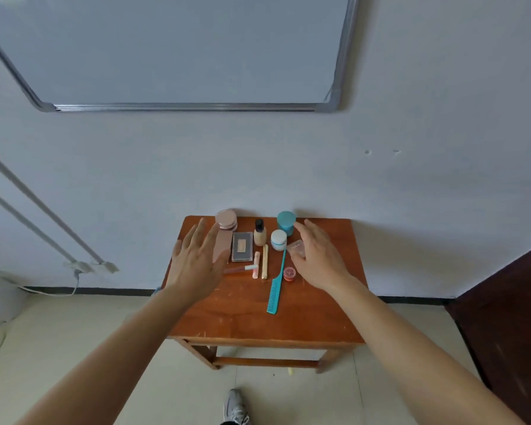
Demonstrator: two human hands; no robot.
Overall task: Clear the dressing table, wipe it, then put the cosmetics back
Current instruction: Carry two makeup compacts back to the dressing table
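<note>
Left hand [196, 259] and right hand [316, 256], fingers spread and holding nothing, hover over cosmetics including a teal comb [276, 286] on a wooden dressing table [258, 320].

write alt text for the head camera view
A person's open left hand and right hand reach over cosmetics on a small wooden table against a white wall, among them a teal jar, a bottle and a teal comb. A whiteboard hangs above.

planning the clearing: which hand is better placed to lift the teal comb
Right. The right hand is open right beside the teal comb; the left hand is farther, beyond the gold tube.
</note>
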